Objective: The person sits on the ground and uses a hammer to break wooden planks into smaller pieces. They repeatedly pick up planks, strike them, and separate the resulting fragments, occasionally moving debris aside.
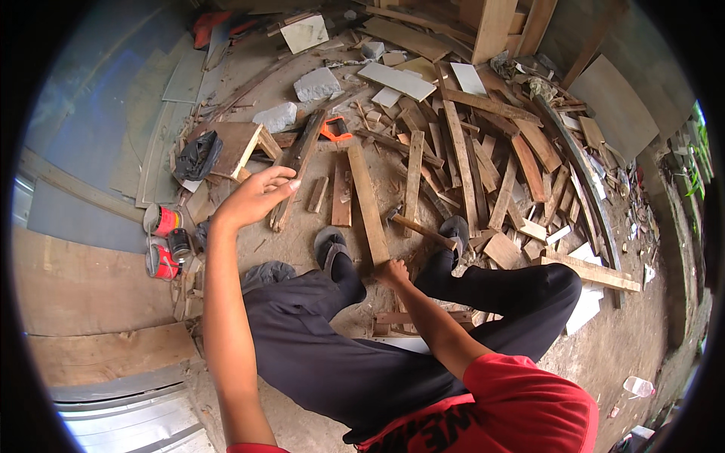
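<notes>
Between my feet a long wooden plank (368,200) stretches away from me, its near end at my right hand (392,272). The fingers of that hand are closed around this end. My left hand (258,195) is raised at the left with nothing in it, its fingers stretched out and slightly bent. To the right of the plank lies a hammer (423,229) with a wooden handle, its handle end against my right foot. A handsaw with an orange handle (335,129) rests beyond, near a dark, worn beam (300,166).
Loose boards and offcuts (483,166) are heaped at the right and far side. Red cans (161,260) stand by the left wall near a wooden box (242,147) with a black bag on it. Concrete chunks (317,84) lie farther off. A plastic bottle (639,386) is at lower right.
</notes>
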The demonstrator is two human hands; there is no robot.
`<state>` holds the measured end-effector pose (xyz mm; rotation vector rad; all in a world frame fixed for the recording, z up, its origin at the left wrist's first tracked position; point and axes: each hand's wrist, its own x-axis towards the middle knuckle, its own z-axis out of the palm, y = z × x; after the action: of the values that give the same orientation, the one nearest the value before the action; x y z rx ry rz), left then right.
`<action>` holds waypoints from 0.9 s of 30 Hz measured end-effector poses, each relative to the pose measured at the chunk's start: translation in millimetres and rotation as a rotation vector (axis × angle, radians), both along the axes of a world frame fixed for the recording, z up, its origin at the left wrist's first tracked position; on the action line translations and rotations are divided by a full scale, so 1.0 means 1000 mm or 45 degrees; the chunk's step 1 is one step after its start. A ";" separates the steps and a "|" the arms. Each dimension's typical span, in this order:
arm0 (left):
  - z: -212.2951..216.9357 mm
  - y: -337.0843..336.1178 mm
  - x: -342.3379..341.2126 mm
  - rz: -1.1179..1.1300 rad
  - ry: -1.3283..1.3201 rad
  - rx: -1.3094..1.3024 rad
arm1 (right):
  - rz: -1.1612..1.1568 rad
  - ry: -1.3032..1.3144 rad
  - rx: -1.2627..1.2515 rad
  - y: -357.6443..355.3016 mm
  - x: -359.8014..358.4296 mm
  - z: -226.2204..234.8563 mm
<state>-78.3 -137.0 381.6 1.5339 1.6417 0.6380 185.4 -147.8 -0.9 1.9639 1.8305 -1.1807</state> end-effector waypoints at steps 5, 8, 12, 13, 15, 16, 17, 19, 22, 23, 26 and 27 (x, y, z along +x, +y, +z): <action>-0.002 0.013 0.000 -0.018 0.066 -0.086 | -0.172 0.520 0.098 -0.002 0.009 -0.014; -0.005 0.018 0.002 -0.048 0.055 -0.091 | -0.296 0.735 0.137 -0.007 0.002 0.029; -0.003 0.025 0.010 -0.119 0.034 -0.030 | -0.385 0.869 0.378 0.006 -0.013 0.032; -0.002 0.026 0.012 -0.117 0.039 -0.029 | -0.342 0.837 0.480 0.011 -0.017 0.037; -0.002 0.032 0.020 -0.130 0.041 -0.029 | -0.270 0.898 0.478 0.035 -0.023 0.047; -0.001 0.033 0.022 -0.139 0.056 -0.034 | -0.235 0.931 0.476 0.046 -0.026 0.052; -0.001 0.035 0.023 -0.153 0.067 -0.038 | -0.205 0.853 0.576 0.056 -0.029 0.057; -0.002 0.038 0.029 -0.171 0.089 -0.040 | -0.147 0.678 0.767 0.071 -0.024 0.062; -0.007 0.041 0.027 -0.207 0.121 -0.081 | 0.041 0.421 0.574 0.087 0.009 0.075; -0.007 0.045 0.032 -0.240 0.127 -0.063 | 0.120 0.326 0.677 0.088 0.029 0.071; -0.009 0.047 0.034 -0.255 0.110 -0.054 | 0.124 0.234 0.743 0.083 0.080 0.069; -0.009 0.049 0.038 -0.287 0.126 -0.034 | 0.141 0.175 0.755 0.083 0.099 0.069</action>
<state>-40.2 -87.5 372.8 1.7237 1.5136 0.4238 284.3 -64.5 68.2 2.0500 2.5515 -0.8137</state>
